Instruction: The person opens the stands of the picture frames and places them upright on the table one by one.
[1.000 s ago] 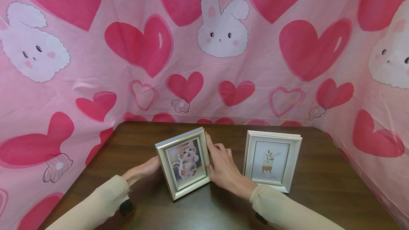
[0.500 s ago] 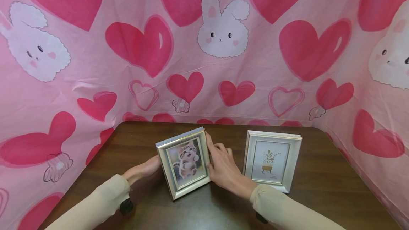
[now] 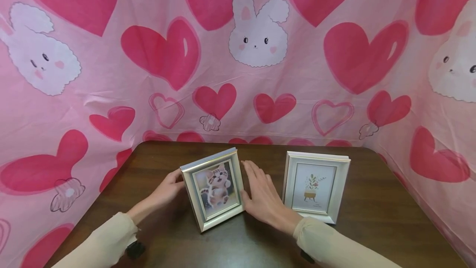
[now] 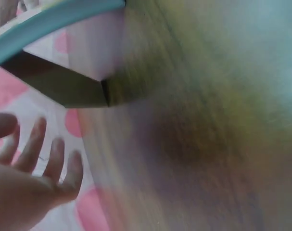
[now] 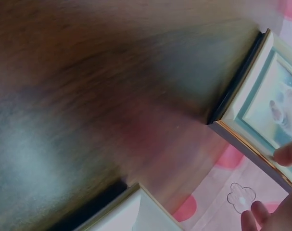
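Note:
A silver picture frame (image 3: 219,214) with a kitten picture stands upright on the table, turned slightly to one side. The left hand (image 3: 163,194) is at its left edge, fingertips hidden behind it in the head view. In the left wrist view that hand (image 4: 28,190) has loosely spread fingers, apart from the frame's dark support leg (image 4: 59,84). Beside the right edge is the right hand (image 3: 262,195), fingers nearly straight. Its thumb (image 5: 286,153) lies at the frame's edge in the right wrist view; whether it touches I cannot tell.
A second silver frame (image 3: 340,189) with a potted-plant picture stands to the right, just behind the right forearm. Both stand on a dark wooden table (image 3: 160,156). Pink fabric (image 3: 219,69) with hearts and rabbits surrounds its back and sides.
The left hand has drawn back leftward from behind the kitten frame, showing more of itself. The right hand's fingers have come away from the frame's right edge. The frame stays in place.

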The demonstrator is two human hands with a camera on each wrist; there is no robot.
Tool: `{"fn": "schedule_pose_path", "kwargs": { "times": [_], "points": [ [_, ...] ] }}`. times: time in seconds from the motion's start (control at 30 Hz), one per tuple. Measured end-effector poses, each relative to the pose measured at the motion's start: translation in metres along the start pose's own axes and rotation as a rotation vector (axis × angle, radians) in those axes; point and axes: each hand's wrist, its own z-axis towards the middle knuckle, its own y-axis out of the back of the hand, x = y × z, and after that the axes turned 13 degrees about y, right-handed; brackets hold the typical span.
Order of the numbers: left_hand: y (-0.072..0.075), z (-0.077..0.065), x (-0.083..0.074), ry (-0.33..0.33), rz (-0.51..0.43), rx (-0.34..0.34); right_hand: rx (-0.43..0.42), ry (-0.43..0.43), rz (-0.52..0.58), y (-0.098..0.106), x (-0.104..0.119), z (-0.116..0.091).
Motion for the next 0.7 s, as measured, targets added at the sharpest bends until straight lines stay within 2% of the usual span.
{"fn": "schedule_pose_path", "kwargs": {
  "times": [0.07, 0.17, 0.23, 0.33, 0.5, 0.7],
  "points": [
    [-0.001, -0.011, -0.006, -0.016, 0.119, -0.119, -0.021, 0.007, 0.008, -0.001, -0.001, -0.001],
    [-0.005, -0.029, -0.010, -0.048, 0.226, -0.252, -0.047, 0.020, 0.011, -0.002, -0.002, -0.002],
    [-0.009, -0.040, -0.011, -0.096, 0.283, -0.332, -0.058, 0.029, 0.013, -0.002, -0.002, -0.003],
    [-0.014, -0.053, -0.011, -0.200, 0.338, -0.413, -0.080, 0.050, 0.023, -0.003, -0.002, -0.005],
    [-0.023, -0.068, -0.012, -0.341, 0.418, -0.454, -0.097, 0.081, 0.023, -0.004, -0.002, -0.009],
    [-0.030, -0.075, -0.011, -0.403, 0.547, -0.432, -0.084, 0.124, 0.022, -0.006, -0.002, -0.009]
  ]
}}
